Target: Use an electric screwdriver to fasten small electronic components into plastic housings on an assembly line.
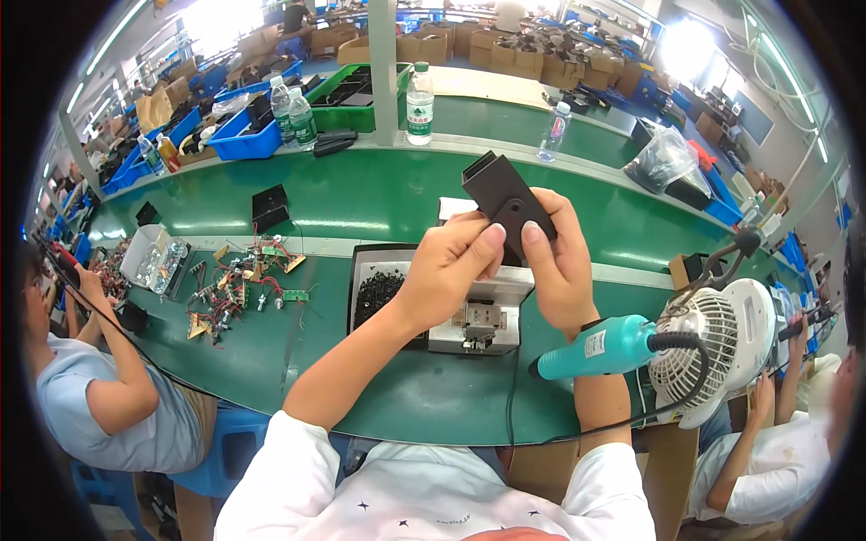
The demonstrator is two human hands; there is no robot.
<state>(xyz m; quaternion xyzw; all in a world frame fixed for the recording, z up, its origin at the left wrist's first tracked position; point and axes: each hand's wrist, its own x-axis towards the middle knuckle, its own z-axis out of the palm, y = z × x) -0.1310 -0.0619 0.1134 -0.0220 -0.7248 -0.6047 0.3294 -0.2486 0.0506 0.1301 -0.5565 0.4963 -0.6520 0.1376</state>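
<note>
Above the bench, both my hands grip a black rectangular housing (pixel 502 187), its far end showing a slot-like opening and its face a small round hole. My left hand (pixel 451 270) closes on its lower left side, thumb pressed toward the middle. Around the lower right side wraps my right hand (pixel 561 261), thumb on the face. Beneath them stands a metal fixture (pixel 483 323) on a light block, beside a tray of small black parts (pixel 379 290). A teal electric screwdriver (pixel 597 346) hangs in front of my right forearm.
A white fan (pixel 699 347) stands to the right, near the screwdriver's cable. Wired circuit boards (pixel 242 293) and a clear plastic box (pixel 153 260) lie left. Bottles (pixel 419 106) and blue bins (pixel 244 137) line the far shelf. Co-workers sit on both sides.
</note>
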